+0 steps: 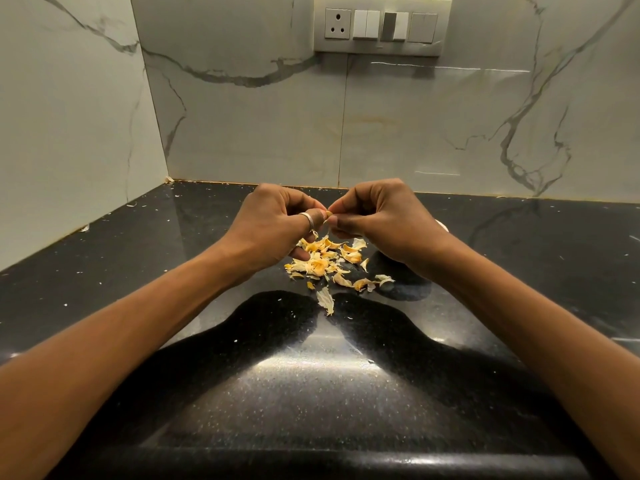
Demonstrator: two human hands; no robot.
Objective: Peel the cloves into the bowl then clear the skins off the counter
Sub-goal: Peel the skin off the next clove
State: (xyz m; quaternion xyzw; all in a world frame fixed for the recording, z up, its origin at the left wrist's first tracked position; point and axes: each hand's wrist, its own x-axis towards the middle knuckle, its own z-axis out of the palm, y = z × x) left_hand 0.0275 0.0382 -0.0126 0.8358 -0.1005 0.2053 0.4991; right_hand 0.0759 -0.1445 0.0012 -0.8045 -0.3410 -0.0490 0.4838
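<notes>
Clove (329, 213) sits pinched btwn both hands, left hand (273, 226) & right hand (379, 220) curled on it, equally near, just above skin pile (323, 263) on desk (311, 393); long axis mostly hidden.

Glossy black worktop (519, 271) flecked with pale specks. Papery skins (325, 261), yellow-orange and cream. White marble-look wall tiles (259, 133) with grey veins. Off-white switch panel (381, 26). Silver ring (307, 220).

Nothing to read here: no words, numbers or brand marks on the switch panel (381, 26), marble wall or table.
</notes>
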